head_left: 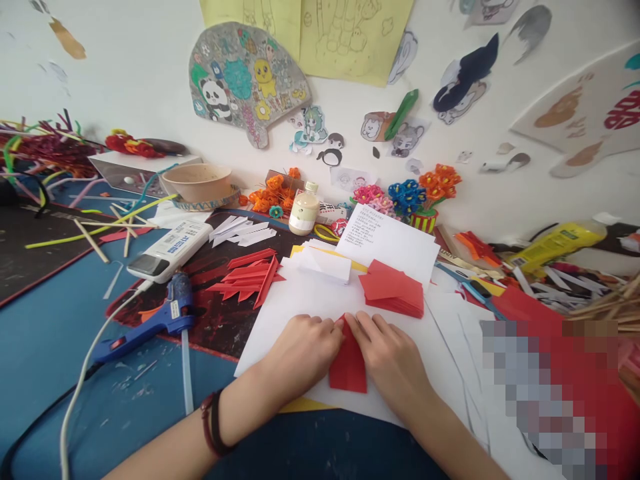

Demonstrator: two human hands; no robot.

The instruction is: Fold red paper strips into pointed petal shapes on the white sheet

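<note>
A small red paper piece (349, 368) lies on white sheets in front of me, its upper end narrowing to a folded point. My left hand (309, 348) is closed, its thumb and index finger pinching that point from the left. From the right, my right hand (393, 350) presses its bent fingers on the paper's upper edge, also closed on it. Just beyond sits a stack of red paper rectangles (397, 290). To the left are several folded red paper strips (250, 277). A folded white paper (323, 263) rests above my hands.
A blue glue gun (150, 327) and a white power bank (171, 252) with a cable lie left. Scissors (473, 288), a yellow bottle (563, 243) and paper scraps are right. A handwritten sheet (383, 237), small bottle (304, 210) and bowl (197, 183) stand near the wall.
</note>
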